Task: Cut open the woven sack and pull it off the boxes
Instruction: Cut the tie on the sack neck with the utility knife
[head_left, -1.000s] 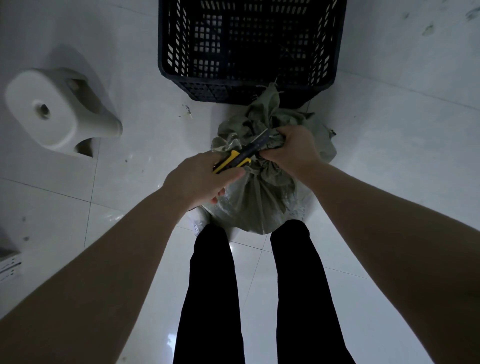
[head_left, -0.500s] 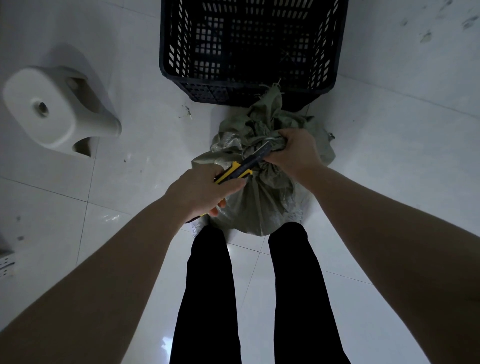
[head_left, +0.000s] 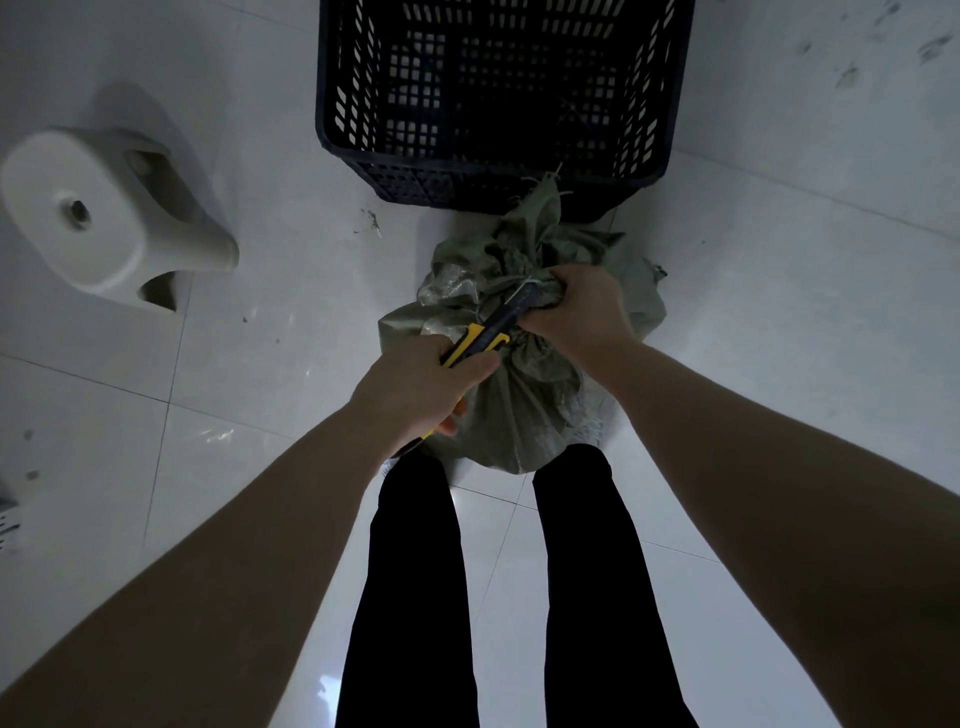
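A grey-green woven sack (head_left: 524, 410) stands on the white tiled floor just beyond my feet, its neck bunched and tied at the top. My right hand (head_left: 576, 306) is closed around that gathered neck. My left hand (head_left: 421, 387) grips a yellow and black utility knife (head_left: 488, 332), whose blade points up and right into the tied neck beside my right fingers. The boxes inside the sack are hidden by the fabric.
A dark plastic crate (head_left: 493, 93) with slatted walls sits right behind the sack. A white plastic stool (head_left: 104, 213) lies tipped on the floor at the left. My black-trousered legs (head_left: 415, 597) stand below the sack. Small debris (head_left: 371, 223) lies near the crate.
Both hands and the sack have shifted slightly lower in view as the camera moved. The knife blade stays pressed into the tied neck; the grips are unchanged.
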